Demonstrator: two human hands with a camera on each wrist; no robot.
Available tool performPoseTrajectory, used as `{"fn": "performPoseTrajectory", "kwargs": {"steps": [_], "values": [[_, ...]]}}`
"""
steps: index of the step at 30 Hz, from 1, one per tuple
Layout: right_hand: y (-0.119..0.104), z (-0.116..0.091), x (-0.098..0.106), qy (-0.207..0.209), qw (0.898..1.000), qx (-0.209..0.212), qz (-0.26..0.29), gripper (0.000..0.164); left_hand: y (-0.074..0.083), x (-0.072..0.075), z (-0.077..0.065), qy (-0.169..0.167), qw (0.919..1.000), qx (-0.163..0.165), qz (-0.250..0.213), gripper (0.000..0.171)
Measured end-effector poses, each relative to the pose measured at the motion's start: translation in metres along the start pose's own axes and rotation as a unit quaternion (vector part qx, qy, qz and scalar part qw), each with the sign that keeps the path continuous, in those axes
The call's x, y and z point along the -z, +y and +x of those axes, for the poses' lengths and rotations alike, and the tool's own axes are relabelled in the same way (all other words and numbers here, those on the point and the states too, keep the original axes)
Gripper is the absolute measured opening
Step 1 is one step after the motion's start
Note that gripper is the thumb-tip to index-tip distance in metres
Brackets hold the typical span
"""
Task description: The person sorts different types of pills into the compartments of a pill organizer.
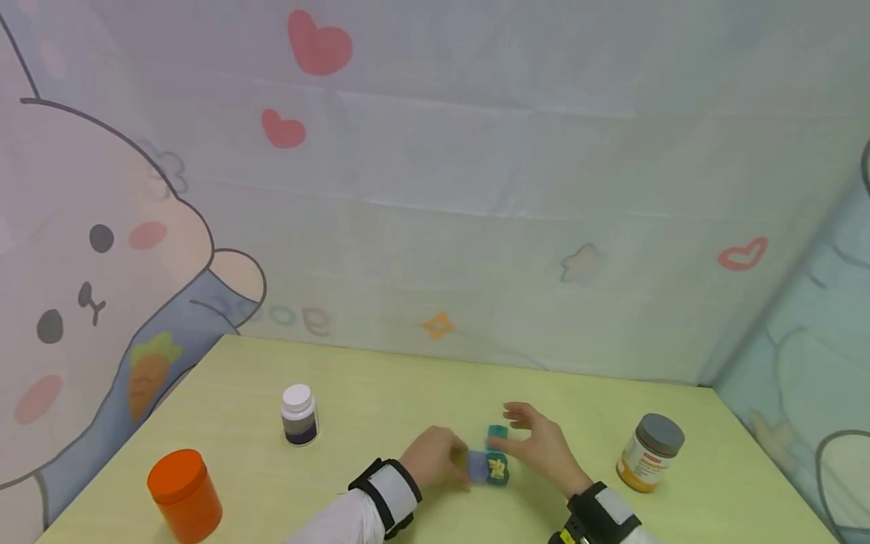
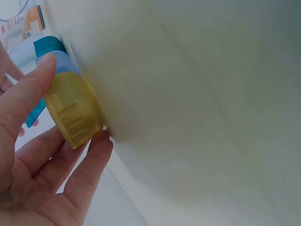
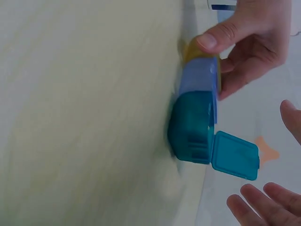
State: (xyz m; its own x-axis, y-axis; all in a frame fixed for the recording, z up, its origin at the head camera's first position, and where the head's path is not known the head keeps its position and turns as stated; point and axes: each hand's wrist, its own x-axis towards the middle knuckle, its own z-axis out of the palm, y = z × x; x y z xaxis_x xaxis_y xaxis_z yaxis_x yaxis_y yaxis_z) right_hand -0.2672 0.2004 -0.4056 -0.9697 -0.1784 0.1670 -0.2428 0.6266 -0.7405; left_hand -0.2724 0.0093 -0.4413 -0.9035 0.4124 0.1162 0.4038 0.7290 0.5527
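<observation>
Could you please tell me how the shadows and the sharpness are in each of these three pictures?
Head view: soft light, with a faint shadow by the left hand; left wrist view: a soft shadow on the table beside the yellow compartment, small print on the jar label unreadable; right wrist view: soft shadow beside the teal compartment.

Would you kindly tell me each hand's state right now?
Left hand: holding the pill organizer by its yellow end.
Right hand: open, empty, beside the teal lid.
</observation>
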Motion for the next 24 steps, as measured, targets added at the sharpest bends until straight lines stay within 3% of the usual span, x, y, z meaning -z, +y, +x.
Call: {"fn": "performPoseTrajectory", "kwargs": {"steps": [5, 12, 19, 24], "values": [[-0.002, -0.003, -0.007, -0.009, 1.0, 0.004, -0.005, 0.066, 0.002, 0.0, 0.001, -0.001, 1.0, -0.004, 0.007, 0.045], [-0.009, -0.005, -0.001, -0.017, 1.0, 0.015, -0.007, 0.06, 0.006, 0.005, -0.001, 0.001, 1.0, -0.001, -0.002, 0.042], [-0.014, -0.009, 0.009, -0.06, 0.995, 0.059, -0.052, 0.026, 0.002, 0.002, 0.002, 0.006, 0.9998, -0.016, 0.001, 0.043], [-0.013, -0.013, 0.009, -0.073, 0.989, 0.074, -0.103, 0.009, 0.003, 0.002, 0.002, 0.001, 1.0, -0.008, 0.003, 0.044]]}}
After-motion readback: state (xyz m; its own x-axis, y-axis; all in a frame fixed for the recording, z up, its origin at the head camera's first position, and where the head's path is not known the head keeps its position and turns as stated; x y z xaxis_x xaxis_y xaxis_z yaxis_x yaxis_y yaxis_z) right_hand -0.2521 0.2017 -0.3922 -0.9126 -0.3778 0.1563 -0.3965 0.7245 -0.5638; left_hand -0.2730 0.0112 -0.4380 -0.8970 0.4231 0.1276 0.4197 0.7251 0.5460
